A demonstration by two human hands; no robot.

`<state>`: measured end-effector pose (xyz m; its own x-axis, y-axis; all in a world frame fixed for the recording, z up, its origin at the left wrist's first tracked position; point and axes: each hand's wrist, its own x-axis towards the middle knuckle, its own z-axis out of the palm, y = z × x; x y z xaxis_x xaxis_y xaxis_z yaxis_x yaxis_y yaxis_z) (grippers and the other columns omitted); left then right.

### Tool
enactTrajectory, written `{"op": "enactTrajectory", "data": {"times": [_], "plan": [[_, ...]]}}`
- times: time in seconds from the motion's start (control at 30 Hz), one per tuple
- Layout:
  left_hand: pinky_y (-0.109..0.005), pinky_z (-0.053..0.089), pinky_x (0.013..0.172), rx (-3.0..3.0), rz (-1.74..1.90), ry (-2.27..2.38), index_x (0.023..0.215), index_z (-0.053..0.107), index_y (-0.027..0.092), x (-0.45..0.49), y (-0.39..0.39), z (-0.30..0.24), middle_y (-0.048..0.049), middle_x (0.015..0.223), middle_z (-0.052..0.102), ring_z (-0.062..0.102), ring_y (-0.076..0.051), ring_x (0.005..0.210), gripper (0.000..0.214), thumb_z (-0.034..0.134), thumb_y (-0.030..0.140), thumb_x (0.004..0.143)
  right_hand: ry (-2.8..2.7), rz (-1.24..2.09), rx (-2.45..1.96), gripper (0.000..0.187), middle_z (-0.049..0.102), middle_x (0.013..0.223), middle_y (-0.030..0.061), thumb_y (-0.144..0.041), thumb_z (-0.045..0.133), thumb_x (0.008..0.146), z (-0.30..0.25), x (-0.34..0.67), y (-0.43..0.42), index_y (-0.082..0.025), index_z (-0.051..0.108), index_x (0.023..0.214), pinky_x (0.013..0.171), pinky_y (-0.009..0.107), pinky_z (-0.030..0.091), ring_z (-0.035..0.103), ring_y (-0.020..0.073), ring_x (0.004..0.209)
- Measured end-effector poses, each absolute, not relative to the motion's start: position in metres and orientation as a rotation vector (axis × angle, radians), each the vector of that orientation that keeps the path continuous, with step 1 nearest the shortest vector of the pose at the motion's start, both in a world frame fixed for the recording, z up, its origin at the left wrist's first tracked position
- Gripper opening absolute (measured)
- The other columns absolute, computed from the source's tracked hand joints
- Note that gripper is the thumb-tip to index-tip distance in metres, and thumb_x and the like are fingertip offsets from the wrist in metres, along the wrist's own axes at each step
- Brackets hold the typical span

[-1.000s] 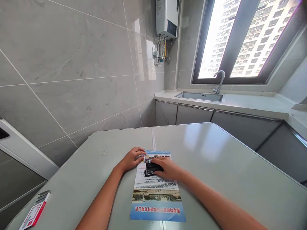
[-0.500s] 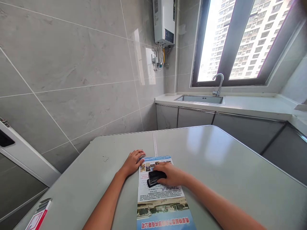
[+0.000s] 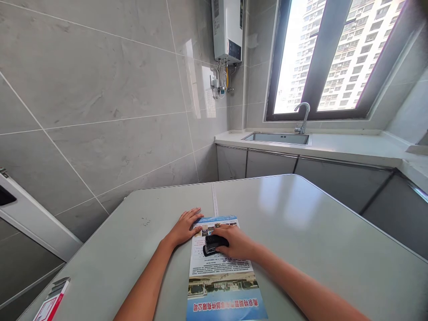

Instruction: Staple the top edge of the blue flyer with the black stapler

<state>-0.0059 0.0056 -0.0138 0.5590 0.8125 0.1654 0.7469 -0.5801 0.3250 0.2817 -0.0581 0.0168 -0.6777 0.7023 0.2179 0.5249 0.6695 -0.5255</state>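
— Grey tiles line this kitchen, and a pale tabletop (image 3: pixel 301 232) fills the foreground. What lies on it?

— A glossy flyer (image 3: pixel 220 276), running from 12 to 6 o'clock down the middle. A small black stapler (image 3: pixel 214 244) sits on its upper part.

— How would they handle?

— The flyer looks thin, light and limp. On that smooth top I judge it would slide unless pinned, so a flat palm near an edge suits it best. The stapler seems hard and compact, with some weight. It is best gripped across its top and sides.

— And the hands?

— The right hand (image 3: pixel 236 243) comes in from 4 o'clock, fingers curled down over the stapler and closed on it. The left hand (image 3: pixel 185 227) lies spread flat at 10 o'clock from the stapler. Its fingertips are on the flyer's top-left corner and it grasps nothing.

— Anything else?

— A red-and-white box (image 3: pixel 50 305) sits at 8 o'clock by the tabletop's edge, and a sink (image 3: pixel 277 138) at 1 o'clock under the window.
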Motion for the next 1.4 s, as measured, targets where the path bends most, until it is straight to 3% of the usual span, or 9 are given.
{"op": "enactTrajectory", "data": {"times": [0.17, 0.27, 0.33, 0.43, 0.63, 1.07, 1.23, 1.4], "plan": [[-0.052, 0.034, 0.12, 2.587, 0.531, 1.251, 0.136, 0.063, 0.03, -0.001, 0.001, -0.006, -0.0078, 0.151, 0.055, 0.047, -0.03, 0.141, 0.041, 0.062, 0.045, 0.098, -2.324, 0.715, -0.91, 0.037, 0.074, 0.108, 0.0047, -0.042, 0.074, 0.085, 0.02, 0.283, -0.053, -0.026, 0.07, 0.117, 0.084, 0.031, 0.046, 0.065, 0.0235, 0.099], [-0.049, 0.037, 0.117, 2.564, 0.594, 1.229, 0.127, 0.064, 0.029, 0.002, -0.001, -0.003, -0.0076, 0.141, 0.061, 0.053, -0.028, 0.135, 0.034, 0.064, 0.044, 0.097, -2.024, 0.714, -1.096, 0.028, 0.074, 0.091, 0.0035, -0.043, 0.054, 0.097, 0.016, 0.294, -0.035, -0.023, 0.074, 0.099, 0.078, 0.03, 0.046, 0.064, 0.0204, 0.085], [-0.049, 0.037, 0.116, 2.546, 0.607, 1.213, 0.124, 0.063, 0.029, 0.004, -0.002, -0.001, -0.007, 0.139, 0.062, 0.053, -0.028, 0.133, 0.031, 0.064, 0.044, 0.097, -1.795, 0.624, -1.308, 0.029, 0.074, 0.088, 0.0045, -0.036, 0.047, 0.096, 0.007, 0.306, -0.02, -0.021, 0.072, 0.091, 0.076, 0.032, 0.046, 0.063, 0.0204, 0.081], [-0.048, 0.037, 0.116, 2.521, 0.614, 1.206, 0.122, 0.061, 0.029, 0.005, -0.004, 0.0, -0.0066, 0.138, 0.063, 0.054, -0.027, 0.133, 0.029, 0.064, 0.044, 0.097, -1.627, 0.58, -1.478, 0.025, 0.075, 0.098, 0.0071, -0.03, 0.051, 0.087, -0.008, 0.325, -0.001, -0.02, 0.072, 0.094, 0.082, 0.034, 0.046, 0.065, 0.0226, 0.087], [-0.046, 0.039, 0.114, 2.505, 0.602, 1.197, 0.123, 0.059, 0.028, 0.005, -0.003, 0.0, -0.008, 0.137, 0.063, 0.054, -0.027, 0.133, 0.03, 0.062, 0.043, 0.098, -1.635, 0.761, -1.415, 0.025, 0.076, 0.083, 0.0062, -0.034, 0.053, 0.082, -0.016, 0.334, 0.008, -0.02, 0.073, 0.082, 0.076, 0.034, 0.049, 0.067, 0.0225, 0.08], [-0.044, 0.038, 0.116, 2.48, 0.603, 1.161, 0.125, 0.057, 0.027, 0.003, -0.003, -0.002, -0.0088, 0.137, 0.061, 0.054, -0.027, 0.133, 0.031, 0.061, 0.04, 0.098, -1.303, 1.066, -1.251, 0.026, 0.076, 0.088, 0.0068, -0.031, 0.068, 0.069, -0.023, 0.33, 0.006, -0.02, 0.072, 0.092, 0.082, 0.036, 0.056, 0.072, 0.0249, 0.089], [-0.046, 0.037, 0.116, 2.481, 0.597, 1.156, 0.124, 0.056, 0.026, 0.002, -0.002, -0.004, -0.0092, 0.139, 0.06, 0.051, -0.028, 0.135, 0.029, 0.06, 0.039, 0.098, -1.287, 1.116, -1.169, 0.028, 0.078, 0.097, 0.0086, -0.027, 0.069, 0.068, -0.019, 0.329, 0.006, -0.018, 0.074, 0.094, 0.09, 0.039, 0.056, 0.073, 0.0245, 0.092], [-0.045, 0.039, 0.115, 2.498, 0.603, 1.157, 0.126, 0.057, 0.026, 0.003, 0.0, -0.005, -0.0087, 0.138, 0.06, 0.053, -0.027, 0.133, 0.031, 0.062, 0.038, 0.097, -1.319, 1.095, -1.157, 0.028, 0.079, 0.096, 0.0091, -0.04, 0.072, 0.074, -0.021, 0.326, 0.008, -0.019, 0.074, 0.093, 0.093, 0.042, 0.056, 0.074, 0.0268, 0.098]]}}
